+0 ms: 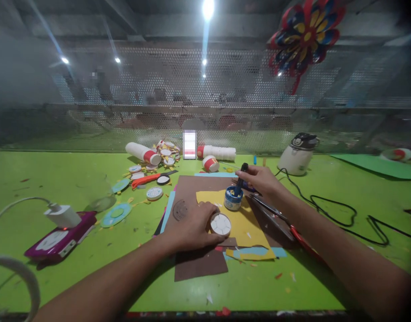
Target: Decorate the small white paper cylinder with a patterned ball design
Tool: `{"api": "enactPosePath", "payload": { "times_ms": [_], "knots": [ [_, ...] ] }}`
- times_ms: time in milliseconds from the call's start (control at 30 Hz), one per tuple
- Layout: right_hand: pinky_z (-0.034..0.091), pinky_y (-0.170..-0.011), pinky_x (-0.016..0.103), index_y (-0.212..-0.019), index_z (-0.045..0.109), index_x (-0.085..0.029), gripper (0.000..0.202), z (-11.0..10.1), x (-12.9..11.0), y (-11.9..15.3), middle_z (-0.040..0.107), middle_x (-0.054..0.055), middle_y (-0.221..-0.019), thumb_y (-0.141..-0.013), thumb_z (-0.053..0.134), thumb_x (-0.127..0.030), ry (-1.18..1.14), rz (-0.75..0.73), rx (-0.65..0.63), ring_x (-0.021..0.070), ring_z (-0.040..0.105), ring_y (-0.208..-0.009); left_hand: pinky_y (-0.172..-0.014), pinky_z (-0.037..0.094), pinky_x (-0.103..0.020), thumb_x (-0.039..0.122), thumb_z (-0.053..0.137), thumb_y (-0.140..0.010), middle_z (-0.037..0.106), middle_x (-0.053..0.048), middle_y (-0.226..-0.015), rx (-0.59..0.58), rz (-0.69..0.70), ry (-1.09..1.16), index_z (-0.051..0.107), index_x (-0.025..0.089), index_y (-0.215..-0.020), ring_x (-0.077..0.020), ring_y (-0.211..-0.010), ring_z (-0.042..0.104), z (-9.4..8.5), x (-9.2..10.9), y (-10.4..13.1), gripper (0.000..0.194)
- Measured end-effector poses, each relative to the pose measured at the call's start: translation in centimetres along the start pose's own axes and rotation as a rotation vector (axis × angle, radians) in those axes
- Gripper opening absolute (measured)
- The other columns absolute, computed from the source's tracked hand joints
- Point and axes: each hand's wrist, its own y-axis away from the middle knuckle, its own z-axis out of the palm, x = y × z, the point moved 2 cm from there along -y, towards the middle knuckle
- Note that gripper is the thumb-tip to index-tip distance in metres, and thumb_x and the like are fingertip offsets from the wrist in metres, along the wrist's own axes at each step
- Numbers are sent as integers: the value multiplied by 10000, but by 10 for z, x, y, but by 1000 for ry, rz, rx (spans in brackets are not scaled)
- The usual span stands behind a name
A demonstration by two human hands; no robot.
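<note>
My left hand [195,223] is closed round the edge of a small round white piece [220,224], like the cut-off base of a paper cup, with lines across its face. It is held low over yellow paper [250,223]. My right hand [259,179] pinches the top of a dark stick-shaped tool [241,179], whose lower end is in a small blue jar [233,199] on the yellow paper. Its tip is hidden, so I cannot tell its kind. Scissors with red handles [302,239] lie partly under my right forearm, blades toward the jar.
Brown sheets [200,267] lie under the yellow paper. An orange cutter [147,180], cut discs [154,193] and stacked paper cups [141,153] are at the left back. A purple power strip [61,241] stands left. A pale, black-topped appliance [297,154] and black cord [333,205] are right.
</note>
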Motion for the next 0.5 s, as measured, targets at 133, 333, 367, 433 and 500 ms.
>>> {"api": "enactPosePath", "payload": {
  "times_ms": [133,333,367,433,500],
  "knots": [
    [365,-507,257,-845,726,-137,465,-6,-1,6,648,19,-655,-679,734,-572,48,-57,20,126,511,-554,-756,472,-358,437,688,-783,614,-68,-1050,-12,5,12,560,199,-1091,-248,-907,579,1,-1,0,410],
    [463,-584,298,-766,740,-145,301,-2,9,10,689,49,-666,-736,741,-444,132,-116,-17,190,608,-654,-828,473,-402,384,684,-796,610,-84,-1082,-28,23,1,554,184,-1124,-260,-953,572,-1,0,0,406],
    [469,-591,303,-772,742,-150,280,-3,9,11,696,54,-675,-754,729,-429,141,-125,-16,197,617,-667,-845,470,-407,373,687,-794,611,-84,-1087,-31,27,-2,556,185,-1122,-262,-968,569,-1,1,-1,400],
    [480,-612,309,-805,747,-165,244,-3,8,14,713,61,-710,-785,707,-405,157,-145,-14,210,633,-708,-868,465,-412,363,693,-790,612,-84,-1098,-35,32,-6,556,186,-1123,-264,-989,563,-1,1,-2,401],
    [488,-632,309,-823,746,-173,219,-3,6,18,724,63,-737,-795,699,-386,173,-164,-17,216,643,-742,-871,465,-412,361,696,-789,611,-83,-1103,-39,31,-8,554,189,-1127,-263,-994,562,-1,0,-2,406]
  ]
}}
